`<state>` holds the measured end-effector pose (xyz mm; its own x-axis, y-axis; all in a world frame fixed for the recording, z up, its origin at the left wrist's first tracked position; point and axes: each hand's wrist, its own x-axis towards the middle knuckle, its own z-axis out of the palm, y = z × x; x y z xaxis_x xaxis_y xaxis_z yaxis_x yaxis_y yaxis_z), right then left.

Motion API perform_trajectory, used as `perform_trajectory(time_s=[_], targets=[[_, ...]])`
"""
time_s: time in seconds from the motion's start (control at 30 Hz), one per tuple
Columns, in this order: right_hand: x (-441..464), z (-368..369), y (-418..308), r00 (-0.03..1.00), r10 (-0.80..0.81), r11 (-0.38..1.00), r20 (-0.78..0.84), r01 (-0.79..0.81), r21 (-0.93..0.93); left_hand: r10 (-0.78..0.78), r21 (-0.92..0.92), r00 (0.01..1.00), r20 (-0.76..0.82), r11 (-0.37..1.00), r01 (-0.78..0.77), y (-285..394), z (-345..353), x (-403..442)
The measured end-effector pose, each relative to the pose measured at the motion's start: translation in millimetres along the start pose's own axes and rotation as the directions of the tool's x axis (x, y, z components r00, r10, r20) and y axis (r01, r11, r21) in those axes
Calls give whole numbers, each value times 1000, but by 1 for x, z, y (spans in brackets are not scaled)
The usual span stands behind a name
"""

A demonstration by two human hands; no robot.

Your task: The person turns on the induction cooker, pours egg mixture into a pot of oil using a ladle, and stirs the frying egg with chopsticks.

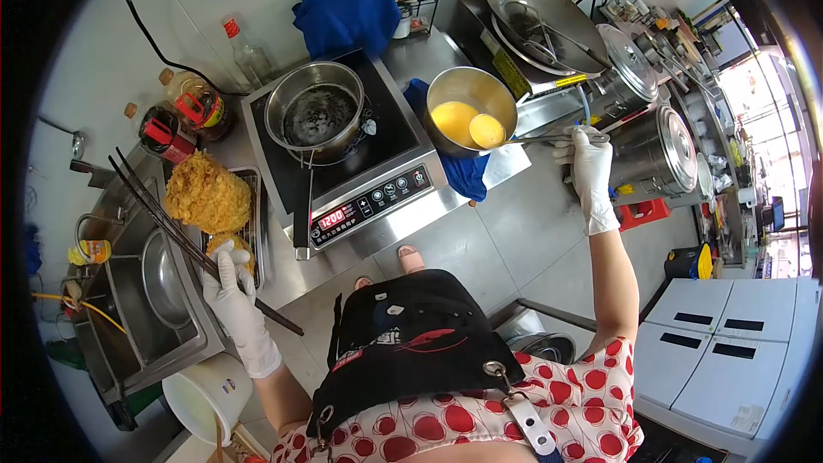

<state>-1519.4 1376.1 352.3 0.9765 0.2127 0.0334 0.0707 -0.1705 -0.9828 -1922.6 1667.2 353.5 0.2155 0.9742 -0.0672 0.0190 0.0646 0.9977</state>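
Note:
My gloved left hand (233,300) is closed around a pair of long dark chopsticks (159,206), their tips pointing up and left. Just beyond it, a large golden fried piece of food (204,193) sits on a metal rack tray (260,244). On the right, my gloved right hand (591,173) grips the handle of a ladle (486,131). The ladle's bowl, filled with yellow liquid, is inside a steel pot (437,94) of the same liquid, which looks like beaten egg. A saucepan (315,71) with dark, shiny contents rests on the induction cooker (390,163).
The cooker's display reads 1200, and the saucepan's handle points toward me. Sauce bottles (199,103) stand at the left, above the sink (141,326). A wok (549,13) is at the back right, near lidded steel pots (677,146). A white bucket (201,399) is at lower left.

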Motion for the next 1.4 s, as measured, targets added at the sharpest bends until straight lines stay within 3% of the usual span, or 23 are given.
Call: perform_trajectory(time_s=[0.47, 0.57, 0.63, 0.67, 0.77, 0.9, 1.17, 1.3, 1.4], targets=[[-5, -1, 0, 1000, -11, 999, -27, 10, -44, -22, 26, 999, 46, 999, 21, 1, -5, -1], [4, -3, 10, 999, -22, 997, -24, 20, -81, 78, 29, 995, 54, 996, -80, 19, -9, 2], [14, -4, 21, 995, -86, 990, -49, 80, -112, 275, 117, 961, -17, 956, -271, 45, -11, 2], [17, -3, 25, 996, -75, 993, -53, 70, -94, 299, 38, 953, -44, 954, -298, 55, -20, 7], [26, 3, 25, 1000, -4, 999, -17, 4, 37, 541, 12, 839, -54, 841, -541, 113, -28, -6], [31, 15, 32, 997, -65, 998, -45, 64, -9, 626, -51, 780, -27, 778, -626, 137, -25, -29], [51, 49, 91, 1000, -10, 996, -12, 11, 84, 444, 46, 868, 223, 885, -464, 91, -8, -64], [53, 60, 111, 999, -35, 999, 7, 34, 40, 303, 67, 923, 239, 943, -327, 71, -12, -69], [57, 59, 121, 995, 82, 977, 54, -91, 190, 268, 50, 935, 234, 957, -286, 58, -17, -64]])
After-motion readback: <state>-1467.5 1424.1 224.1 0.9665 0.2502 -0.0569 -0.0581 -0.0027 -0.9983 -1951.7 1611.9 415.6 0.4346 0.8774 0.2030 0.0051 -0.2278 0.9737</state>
